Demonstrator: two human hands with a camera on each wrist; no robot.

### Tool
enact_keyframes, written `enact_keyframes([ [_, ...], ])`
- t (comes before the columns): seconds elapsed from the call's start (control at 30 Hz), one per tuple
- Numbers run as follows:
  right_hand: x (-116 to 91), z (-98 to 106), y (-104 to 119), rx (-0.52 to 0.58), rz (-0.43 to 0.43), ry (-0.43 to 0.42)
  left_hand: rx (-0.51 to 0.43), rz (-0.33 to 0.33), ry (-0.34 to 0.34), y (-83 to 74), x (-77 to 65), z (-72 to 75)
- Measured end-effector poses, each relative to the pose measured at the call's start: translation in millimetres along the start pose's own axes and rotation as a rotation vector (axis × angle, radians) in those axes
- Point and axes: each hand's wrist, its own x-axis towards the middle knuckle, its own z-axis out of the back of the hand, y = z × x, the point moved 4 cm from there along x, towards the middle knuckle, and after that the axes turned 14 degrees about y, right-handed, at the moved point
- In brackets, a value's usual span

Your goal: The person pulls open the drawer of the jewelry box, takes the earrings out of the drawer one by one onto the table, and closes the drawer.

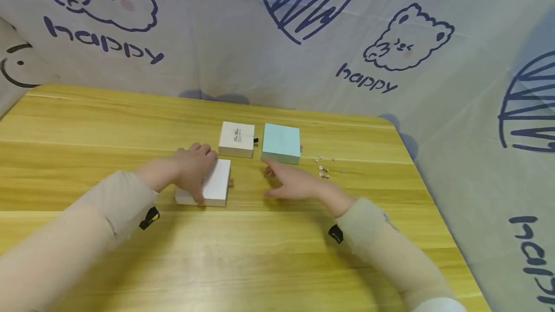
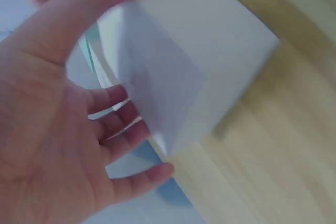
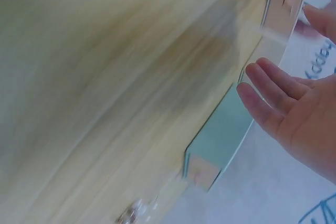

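Note:
My left hand [image 1: 194,170] reaches over a flat white box [image 1: 218,182], thumb at its near side and fingers toward its far side. A short tan pull tab [image 1: 231,183] sticks out of the box's right end. In the left wrist view the white box [image 2: 220,40] lies between thumb and fingers, its top partly in shadow. To the right, my right hand [image 1: 295,182] hovers with nothing in it, thumb and fingers apart, just in front of a mint-green box [image 1: 281,142]. In the right wrist view its fingers overlap the edge of the mint-green box [image 3: 218,129].
A cream box [image 1: 236,137] with dark lettering and a black tab stands left of the mint-green one. Several small shiny pieces [image 1: 323,170] lie to the right on the wooden table [image 1: 243,264]. A printed white cloth [image 1: 217,28] hangs behind.

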Motion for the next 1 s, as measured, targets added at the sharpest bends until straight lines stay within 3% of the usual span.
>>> enact_keyframes([
  [0.17,-12.3,6.4,-16.0,0.021,-0.031,-0.045,-0.007,0.089,-0.012,34.5,-12.7,5.9],
  [0.37,-14.5,6.1,-24.9,-0.004,-0.017,-0.065,-0.067,0.13,-0.02,60.1,-4.2,13.8],
  [0.57,-13.5,6.0,-28.1,-0.039,-0.012,-0.085,-0.121,0.134,-0.016,67.0,1.6,20.0],
  [0.7,-16.6,11.1,-28.8,-0.043,-0.034,-0.153,-0.129,0.13,-0.024,68.2,4.7,20.9],
  [1.0,-18.9,14.2,-30.2,-0.066,-0.08,-0.243,-0.133,0.131,-0.059,69.6,11.1,11.1],
])
